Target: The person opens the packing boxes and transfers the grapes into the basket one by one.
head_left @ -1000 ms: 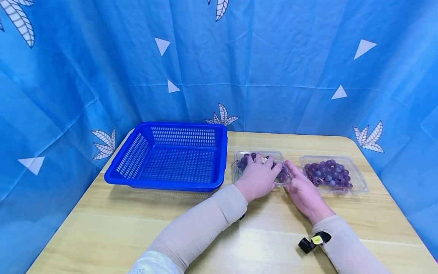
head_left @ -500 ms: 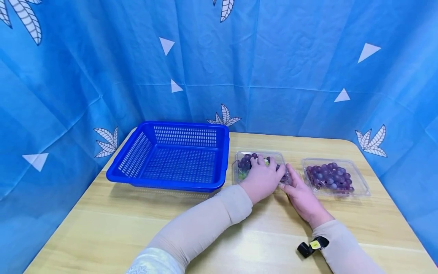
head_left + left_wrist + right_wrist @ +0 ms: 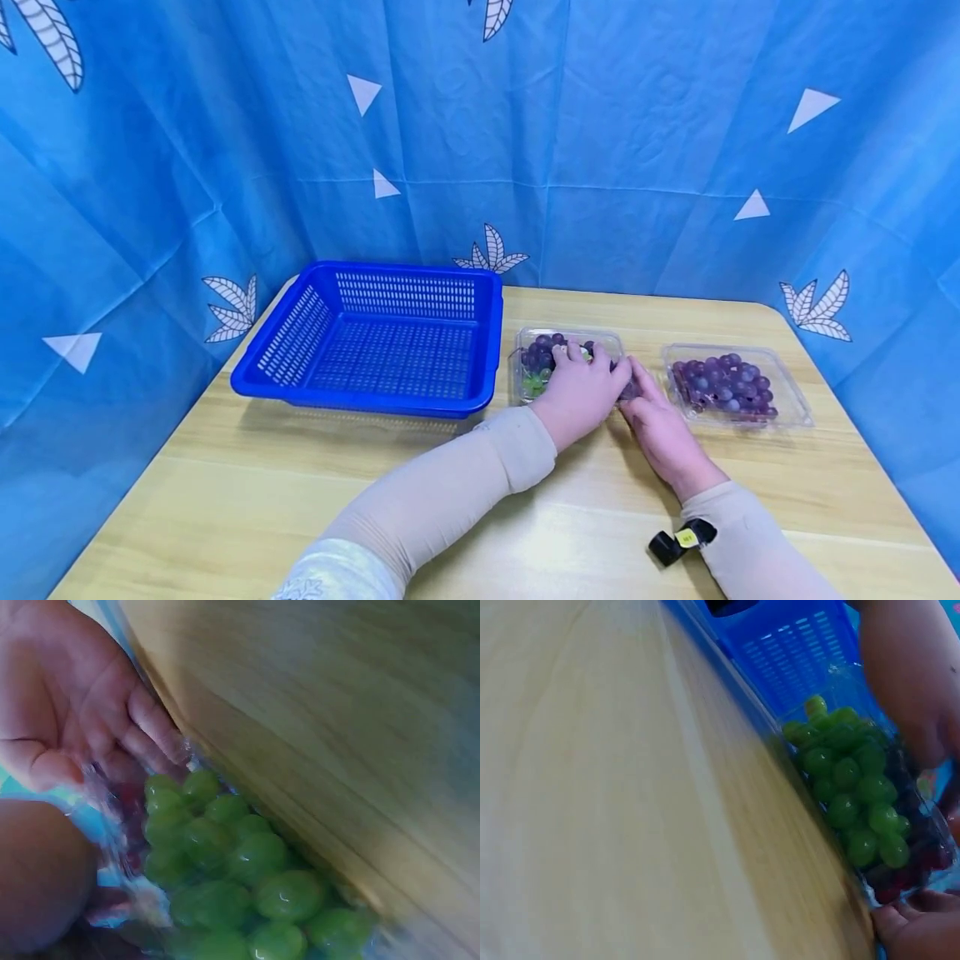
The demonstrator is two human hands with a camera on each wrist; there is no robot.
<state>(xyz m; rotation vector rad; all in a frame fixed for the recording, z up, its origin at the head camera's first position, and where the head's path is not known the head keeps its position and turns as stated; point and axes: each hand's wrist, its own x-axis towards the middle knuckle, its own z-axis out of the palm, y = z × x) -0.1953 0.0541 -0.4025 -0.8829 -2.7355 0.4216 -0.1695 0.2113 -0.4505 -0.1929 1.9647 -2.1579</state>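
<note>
A clear plastic box of grapes (image 3: 529, 335) lies on the table between my hands. Dark purple grapes (image 3: 537, 357) show through its top, and green grapes (image 3: 232, 847) fill the side facing the left wrist camera. From above, my left hand (image 3: 583, 392) grips the box's right part, its bent fingers spread over the top. At the right end my right hand (image 3: 663, 433) holds the edge, thumb toward the front corner. The right wrist view shows its fingertips (image 3: 904, 919) pinching that corner. My left hand covers much of the box top, including part of a label.
A blue plastic basket (image 3: 487, 367) with slotted walls stands left of the box. Another clear box (image 3: 787, 400) with purple grapes lies to the right, close to my right hand. Behind the wooden table (image 3: 300, 500) hangs a blue patterned curtain (image 3: 622, 125).
My left hand has shifted slightly right over the box top, uncovering green grapes at its left front. My right thumb has moved in against the box's front right corner. The head view has shifted slightly.
</note>
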